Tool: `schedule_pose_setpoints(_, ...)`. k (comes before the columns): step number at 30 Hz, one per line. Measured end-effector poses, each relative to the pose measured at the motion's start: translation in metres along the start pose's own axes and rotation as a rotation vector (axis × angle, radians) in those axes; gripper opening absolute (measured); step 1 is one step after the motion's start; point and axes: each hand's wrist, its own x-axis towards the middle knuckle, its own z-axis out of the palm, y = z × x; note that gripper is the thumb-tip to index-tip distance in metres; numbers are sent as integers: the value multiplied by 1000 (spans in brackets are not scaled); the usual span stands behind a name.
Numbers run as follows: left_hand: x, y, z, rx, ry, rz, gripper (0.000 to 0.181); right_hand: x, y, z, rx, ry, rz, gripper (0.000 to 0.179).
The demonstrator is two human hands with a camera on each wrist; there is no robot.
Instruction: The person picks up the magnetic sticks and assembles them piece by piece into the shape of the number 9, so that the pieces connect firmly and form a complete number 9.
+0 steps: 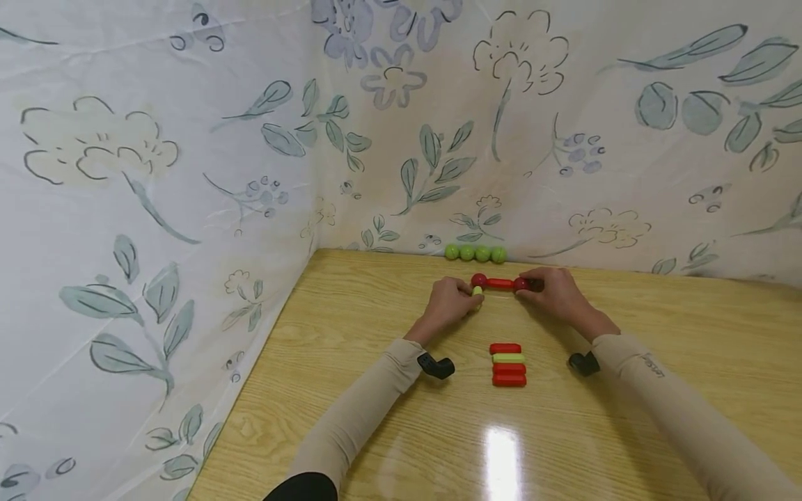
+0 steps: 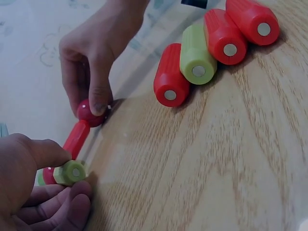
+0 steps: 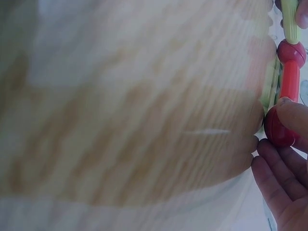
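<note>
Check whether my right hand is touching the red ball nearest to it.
Touching. The left wrist view shows it: the thumb of the right hand lies against the red ball, overlapping its side with no gap visible.

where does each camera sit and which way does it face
Head: worn on head, facing forward and down at the table; left hand, right hand and sleeves show.
Left wrist: on that wrist, facing the left hand's work; both hands show.
Right wrist: on that wrist, facing the right hand's work; both hands show partly.
Both wrist views share the red rod.
</note>
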Motion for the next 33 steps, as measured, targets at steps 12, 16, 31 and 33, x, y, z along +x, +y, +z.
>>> schedule_pose_setpoints(12, -4, 0, -2, 7, -14, -14, 21, -2, -3, 1, 0, 4, 0, 40)
schedule_pose_setpoints(16, -4, 1, -2, 5, -20, -24, 21, -3, -2, 1, -2, 1, -3, 40)
schedule_pose_setpoints(31, -3, -5, -2, -6, -32, -43, 21, 8, 3, -7, 146, 37, 32, 50)
schedule_pose_setpoints(33, -3, -6, -3, -19, -34, -37, 21, 12, 4, -9, 142, 43, 36, 48)
